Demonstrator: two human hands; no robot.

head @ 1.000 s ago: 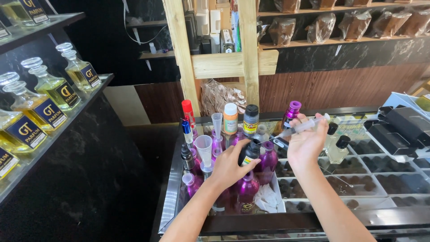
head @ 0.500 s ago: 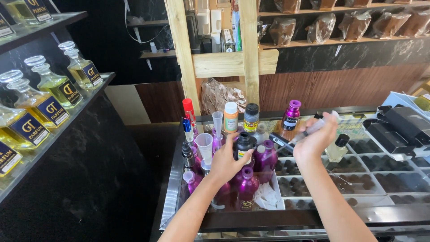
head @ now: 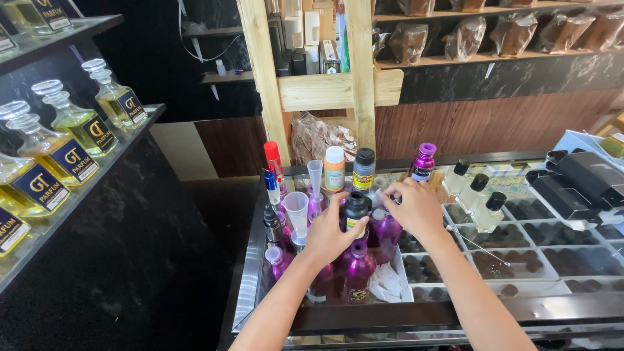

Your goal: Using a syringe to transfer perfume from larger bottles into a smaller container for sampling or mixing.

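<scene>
Along the left wall, square glass flasks (head: 71, 127) of yellow liquid line a dark shelf. On the worktop (head: 250, 273), among purple bottles (head: 357, 273), the left hand (head: 328, 235) has its grip closed round a small dark open-necked bottle (head: 354, 211). The right hand (head: 416, 205) hovers just beside its mouth, fingers curled; whether it holds anything I cannot tell. It looks like filling; next calls for steady aim.

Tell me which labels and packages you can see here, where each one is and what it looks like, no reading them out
Left hand: grips a black bottle with a yellow label.
Right hand: at that bottle's top.
Glass decanters: left shelves, yellow liquid, dark blue labels with gold print.
Orange bottle: white cap, back of counter.
Clear bags: upper shelf, brown contents.
Purple bottles: counter front, shiny.
</scene>
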